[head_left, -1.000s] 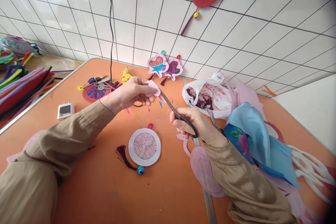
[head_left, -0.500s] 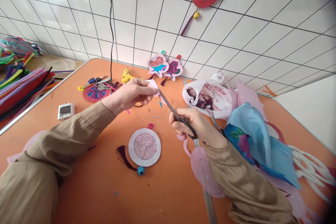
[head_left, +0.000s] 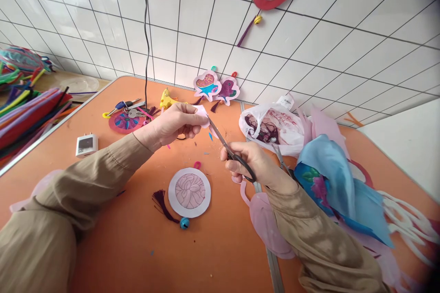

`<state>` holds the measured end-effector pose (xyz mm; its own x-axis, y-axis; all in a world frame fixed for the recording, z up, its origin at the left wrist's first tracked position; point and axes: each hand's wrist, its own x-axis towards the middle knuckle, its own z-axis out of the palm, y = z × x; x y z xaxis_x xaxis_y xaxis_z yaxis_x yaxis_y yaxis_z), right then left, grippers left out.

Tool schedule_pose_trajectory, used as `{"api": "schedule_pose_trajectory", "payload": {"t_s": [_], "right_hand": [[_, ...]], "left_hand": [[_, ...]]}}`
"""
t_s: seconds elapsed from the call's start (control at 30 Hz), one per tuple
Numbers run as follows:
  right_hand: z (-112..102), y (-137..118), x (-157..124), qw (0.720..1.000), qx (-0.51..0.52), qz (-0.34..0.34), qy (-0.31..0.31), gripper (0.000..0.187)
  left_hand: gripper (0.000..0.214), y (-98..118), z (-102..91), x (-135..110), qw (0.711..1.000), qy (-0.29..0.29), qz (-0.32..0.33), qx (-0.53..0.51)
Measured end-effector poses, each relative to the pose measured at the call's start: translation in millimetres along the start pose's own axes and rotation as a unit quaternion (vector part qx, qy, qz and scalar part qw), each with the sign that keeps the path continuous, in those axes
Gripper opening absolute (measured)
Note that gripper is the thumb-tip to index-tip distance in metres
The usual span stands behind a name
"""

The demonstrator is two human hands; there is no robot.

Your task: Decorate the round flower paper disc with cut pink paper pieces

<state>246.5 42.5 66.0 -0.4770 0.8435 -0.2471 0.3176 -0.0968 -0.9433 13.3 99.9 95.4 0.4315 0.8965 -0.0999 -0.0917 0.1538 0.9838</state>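
Between the thumb and fingers of my left hand [head_left: 175, 124] is a small pale pink piece of paper or fabric [head_left: 201, 111]. My right hand [head_left: 248, 161] grips black-handled scissors [head_left: 222, 139], whose blades meet the edge of that piece; a strip of pink hangs beside the blades. Below my hands, flat on the orange table [head_left: 144, 238], lies a round white ornament [head_left: 189, 192] with a pink flower drawing. It has a pink loop on top, a dark tassel [head_left: 165, 205] and a blue bell [head_left: 184, 223].
Behind my hands are a yellow glue gun [head_left: 168, 99] and two flower-edged ornaments [head_left: 206, 85] against the tiled wall. To the right lie a white plastic bag [head_left: 285, 123], blue fabric [head_left: 330, 169] and white cord [head_left: 409, 215]. At left sit keys [head_left: 132, 111] and a white charger [head_left: 86, 145].
Very little differs. The scissors have shifted slightly at the pink piece, their handle moving a little left; my left hand keeps its hold almost in place.
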Motion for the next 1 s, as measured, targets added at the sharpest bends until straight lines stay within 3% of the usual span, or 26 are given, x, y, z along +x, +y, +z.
{"api": "schedule_pose_trajectory", "payload": {"t_s": [0.73,1.0], "right_hand": [[1.5,1.2,0.0,1.000,0.017,-0.017,0.000,0.052],[2.7,1.4,1.0,0.999,0.023,-0.016,0.016,0.047]], "left_hand": [[0.017,-2.5,-3.2,2.1,1.000,-0.012,-0.004,0.009],[0.019,-4.9,-4.3,2.7,0.999,-0.028,-0.008,-0.026]]}}
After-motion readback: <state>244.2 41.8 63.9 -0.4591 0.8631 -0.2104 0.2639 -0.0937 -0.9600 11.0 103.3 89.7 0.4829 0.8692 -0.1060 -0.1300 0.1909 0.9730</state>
